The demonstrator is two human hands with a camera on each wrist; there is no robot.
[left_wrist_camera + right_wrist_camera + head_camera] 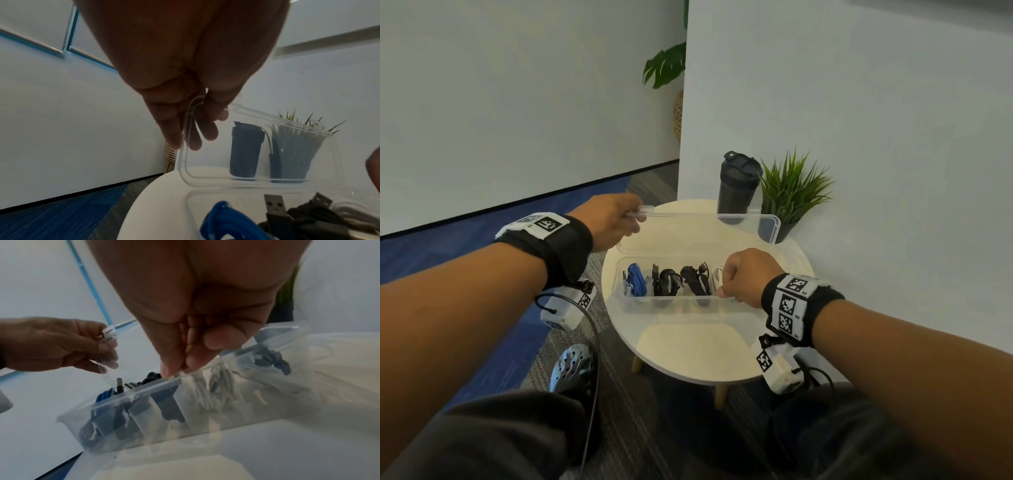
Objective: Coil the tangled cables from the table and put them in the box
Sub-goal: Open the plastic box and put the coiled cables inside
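A clear plastic box (674,302) stands on the round white table (698,353). In its compartments lie a coiled blue cable (637,279), two black cable bundles (667,282) and a white cable (216,389). The hinged clear lid (705,233) is raised at the back. My left hand (635,219) pinches the lid's left corner between thumb and fingers (176,139). My right hand (722,291) is curled over the box's right end, and thumb and fingertips (193,363) pinch its front rim (144,391).
A black tumbler (739,186) and a small potted plant (791,195) stand behind the lid at the table's back edge. A white wall runs close along the right. My legs and a shoe (571,366) are below the table's near edge.
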